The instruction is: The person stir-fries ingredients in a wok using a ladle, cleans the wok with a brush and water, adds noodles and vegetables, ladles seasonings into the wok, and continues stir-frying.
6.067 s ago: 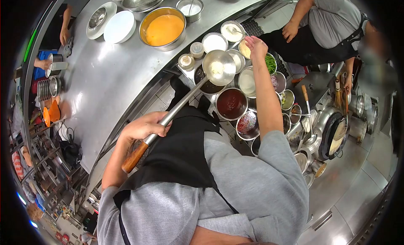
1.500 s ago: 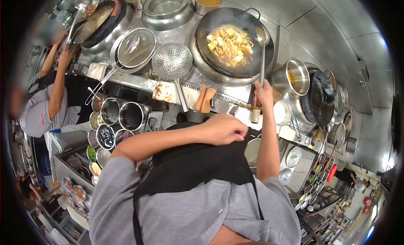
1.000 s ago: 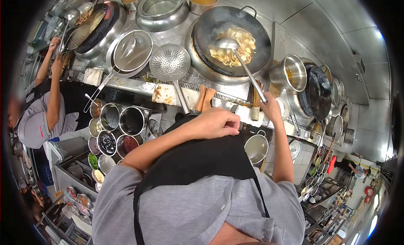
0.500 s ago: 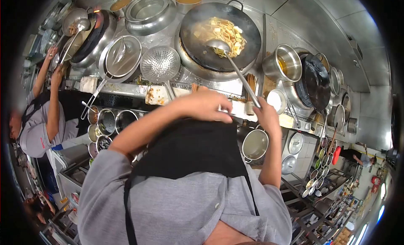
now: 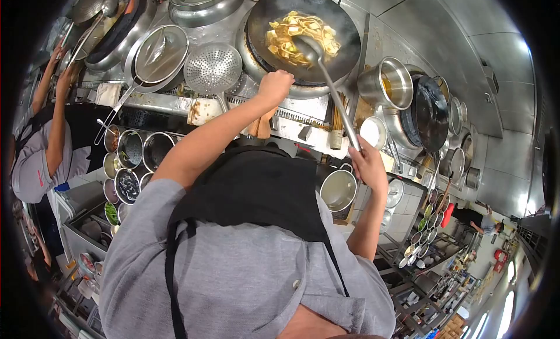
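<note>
Noodle-like strips and pale pieces of food [image 5: 297,25] lie in a large dark wok [image 5: 259,18] on the burner. My right hand [image 5: 367,163] is closed round the handle of a long metal ladle [image 5: 335,91], whose bowl rests among the food. At the near-left rim of the wok is my left hand [image 5: 276,86], its fingers curled. Whether it grips the rim or a cloth cannot be made out. To its left lies a perforated skimmer [image 5: 213,68].
A fine strainer [image 5: 161,54] sits over a bowl on the left. On the right are a metal pot [image 5: 385,82] with yellow liquid and another dark wok [image 5: 433,114]. A co-worker [image 5: 49,146] works at the far left. A pot [image 5: 338,190] stands below the counter edge.
My left hand has moved from in front of my apron up to the wok's near rim, and its fingers have closed. The ladle bowl has shifted within the food. The view has shifted slightly.
</note>
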Demonstrator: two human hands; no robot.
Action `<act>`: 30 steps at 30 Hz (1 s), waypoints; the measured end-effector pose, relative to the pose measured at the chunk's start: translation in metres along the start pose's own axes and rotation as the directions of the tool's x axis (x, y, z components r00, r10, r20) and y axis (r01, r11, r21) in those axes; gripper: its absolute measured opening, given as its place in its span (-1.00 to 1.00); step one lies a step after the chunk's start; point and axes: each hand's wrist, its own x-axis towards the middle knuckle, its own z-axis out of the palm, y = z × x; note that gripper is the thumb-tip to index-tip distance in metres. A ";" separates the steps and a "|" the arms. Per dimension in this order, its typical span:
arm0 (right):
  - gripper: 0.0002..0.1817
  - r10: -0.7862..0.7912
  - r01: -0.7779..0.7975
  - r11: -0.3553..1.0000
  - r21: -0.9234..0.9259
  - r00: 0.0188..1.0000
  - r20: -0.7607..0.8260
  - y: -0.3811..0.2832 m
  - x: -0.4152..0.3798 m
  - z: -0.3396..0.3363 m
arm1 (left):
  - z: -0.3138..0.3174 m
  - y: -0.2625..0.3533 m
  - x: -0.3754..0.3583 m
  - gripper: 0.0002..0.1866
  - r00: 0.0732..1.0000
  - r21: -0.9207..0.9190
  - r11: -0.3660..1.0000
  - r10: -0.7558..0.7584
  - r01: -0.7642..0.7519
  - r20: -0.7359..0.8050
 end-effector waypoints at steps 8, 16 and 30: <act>-0.73 -0.139 0.138 0.990 0.016 0.990 0.003 0.027 0.079 0.033 | -0.008 0.002 -0.007 -0.65 0.999 -0.028 0.999 0.037 -0.038 -0.040; -0.79 -0.161 0.238 0.962 0.132 0.889 -0.429 0.066 0.135 0.076 | -0.011 0.003 0.002 -0.59 0.999 0.010 1.000 0.026 -0.026 -0.044; -0.82 -0.249 0.222 0.968 -0.115 0.896 -0.369 0.028 0.203 0.063 | -0.018 -0.001 0.000 -0.69 1.000 -0.089 0.996 -0.016 0.016 0.004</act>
